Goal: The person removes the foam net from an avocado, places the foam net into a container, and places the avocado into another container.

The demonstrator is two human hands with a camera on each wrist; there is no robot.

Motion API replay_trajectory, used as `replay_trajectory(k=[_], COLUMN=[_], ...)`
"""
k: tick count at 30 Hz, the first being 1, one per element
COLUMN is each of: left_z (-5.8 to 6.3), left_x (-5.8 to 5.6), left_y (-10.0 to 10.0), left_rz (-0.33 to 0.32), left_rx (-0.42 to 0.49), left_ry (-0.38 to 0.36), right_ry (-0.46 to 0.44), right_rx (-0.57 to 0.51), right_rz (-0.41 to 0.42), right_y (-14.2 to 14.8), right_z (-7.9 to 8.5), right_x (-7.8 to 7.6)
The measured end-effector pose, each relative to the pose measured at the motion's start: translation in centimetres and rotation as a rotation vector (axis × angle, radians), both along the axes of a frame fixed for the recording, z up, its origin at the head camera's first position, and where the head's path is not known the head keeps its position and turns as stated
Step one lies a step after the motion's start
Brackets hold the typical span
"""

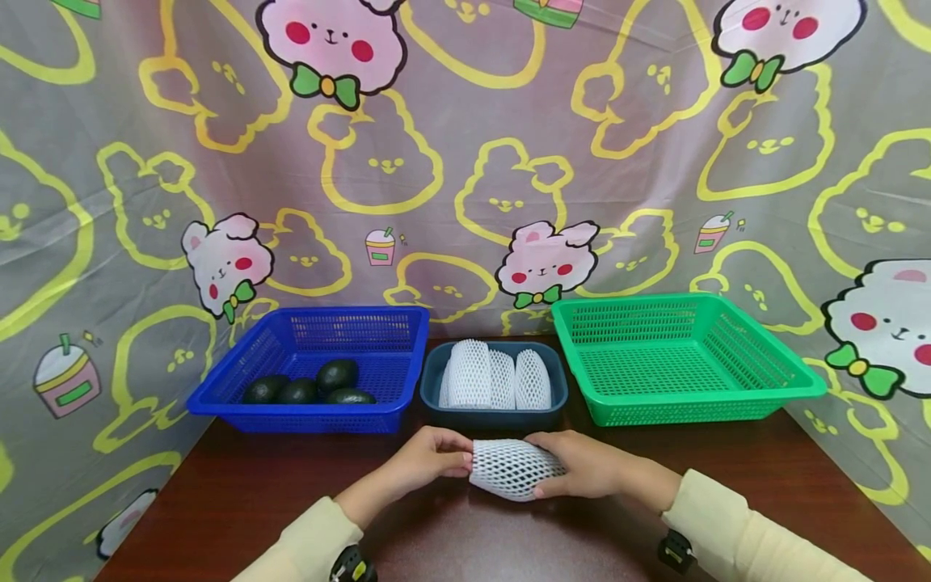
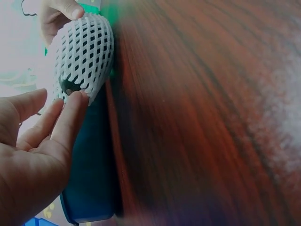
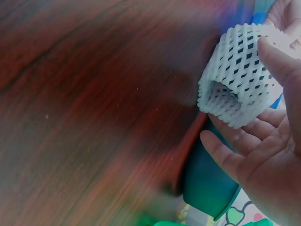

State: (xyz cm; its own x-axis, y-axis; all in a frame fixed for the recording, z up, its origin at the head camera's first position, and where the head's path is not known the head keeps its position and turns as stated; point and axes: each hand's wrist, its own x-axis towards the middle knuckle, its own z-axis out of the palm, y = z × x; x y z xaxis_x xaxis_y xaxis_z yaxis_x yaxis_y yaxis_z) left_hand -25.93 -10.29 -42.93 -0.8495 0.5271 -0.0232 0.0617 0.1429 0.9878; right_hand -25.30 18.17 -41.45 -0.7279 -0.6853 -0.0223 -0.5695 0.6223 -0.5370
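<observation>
Above the table's near middle, a white foam net sleeve (image 1: 512, 470) lies nearly level, with a dark avocado (image 2: 70, 86) showing at its left end. My right hand (image 1: 585, 466) holds the sleeve's right side, thumb on the near side and fingers beyond. In the right wrist view, the sleeve's right end (image 3: 221, 96) gapes open. My left hand (image 1: 429, 459) is at the left end; in the left wrist view its extended fingertips (image 2: 80, 96) touch the rim beside the avocado, the thumb standing apart.
A blue basket (image 1: 305, 417) at the left holds several avocados (image 1: 337, 375). Behind my hands, a dark blue tub (image 1: 494, 418) contains white net-wrapped pieces (image 1: 469, 376). At the right stands a green basket (image 1: 684, 411). A patterned cloth (image 1: 451, 178) hangs behind the brown table (image 1: 414, 541).
</observation>
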Motion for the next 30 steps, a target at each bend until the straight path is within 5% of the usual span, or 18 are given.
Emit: replay_trajectory(k=[12,20,30], left_z=[-0.5,-0.7,-1.1], left_x=[-0.9,-0.8,-0.9], left_y=[1.1,1.9,2.4], left_rz=[-0.057,-0.113,-0.12], left_rx=[-0.132,-0.104,-0.123], left_ry=[0.166,0.113,0.144], right_ry=[0.005,0.002,0.02], right_rx=[-0.015,-0.022,-0.012], right_rz=[0.008,0.005,0.0], right_y=[0.0,0.0,-0.1], right_z=[-0.5,-0.8,-0.8], right_x=[-0.2,-0.4,-0.5])
